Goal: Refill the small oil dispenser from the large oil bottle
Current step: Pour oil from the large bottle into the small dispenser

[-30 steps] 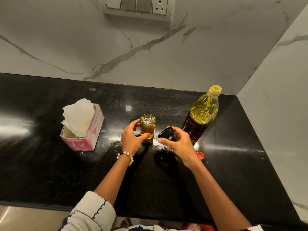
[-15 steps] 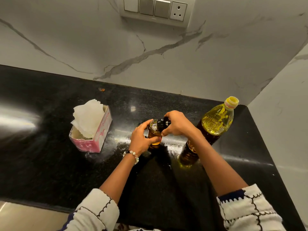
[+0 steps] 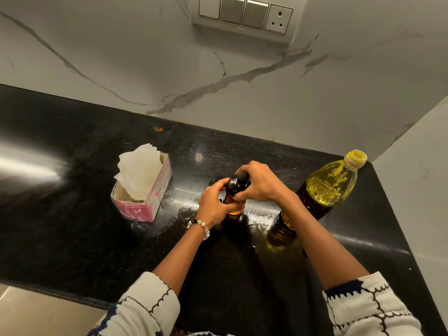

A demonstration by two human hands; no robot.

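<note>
Change: black cap (image 3: 238, 181), loose in the right hand a second ago, now sits on top of the small oil dispenser (image 3: 234, 197).
Hands: left hand (image 3: 214, 204) wraps the dispenser's glass body; right hand (image 3: 260, 184) curls round the cap.
Dispenser: upright on the black counter (image 3: 72, 238), amber oil inside.
Large oil bottle (image 3: 324, 187): just right of the dispenser, yellow oil inside, mouth open, lower part hidden by the right forearm.
Around: pink tissue box (image 3: 145, 192) to the left, tissues poking out.

Colours on my black counter (image 3: 72, 226)

Amber dispenser (image 3: 231, 198), yellow oil bottle (image 3: 324, 187), pink tissue box (image 3: 145, 204), white grey-veined marble wall (image 3: 121, 57).
</note>
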